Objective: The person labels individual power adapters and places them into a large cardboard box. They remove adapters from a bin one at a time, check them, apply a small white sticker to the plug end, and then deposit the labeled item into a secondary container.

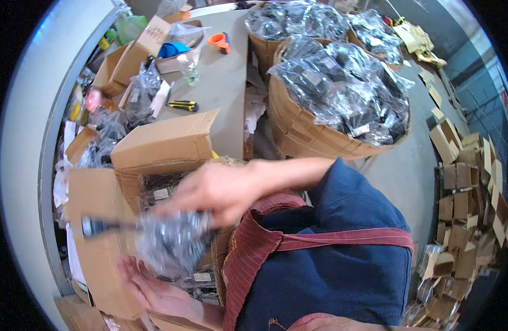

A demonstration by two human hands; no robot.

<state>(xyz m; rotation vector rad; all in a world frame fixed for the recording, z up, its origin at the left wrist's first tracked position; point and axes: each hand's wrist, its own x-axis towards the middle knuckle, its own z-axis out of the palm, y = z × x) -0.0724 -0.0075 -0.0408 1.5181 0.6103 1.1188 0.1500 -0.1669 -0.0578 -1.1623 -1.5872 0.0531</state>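
Observation:
My right hand [212,193], smeared by motion, reaches over an open cardboard box [165,143] and grips a clear plastic bag [174,243] with something dark inside. A dark rod with a shiny end [96,227] sticks out to the left of the bag; blur hides what kind of thing it is. Below the bag, my left hand [160,292] has its fingers stretched out and apart, holding nothing. Inside the box lie more plastic-wrapped dark pieces with white labels [161,194], partly covered by my hand and the bag.
On the grey table [223,83] are a yellow-black utility knife [183,105], a clear bottle [188,70] and an orange tape dispenser [218,41]. Large round cartons [298,127] full of bagged pieces stand beyond. Small cardboard boxes [461,209] are piled at right.

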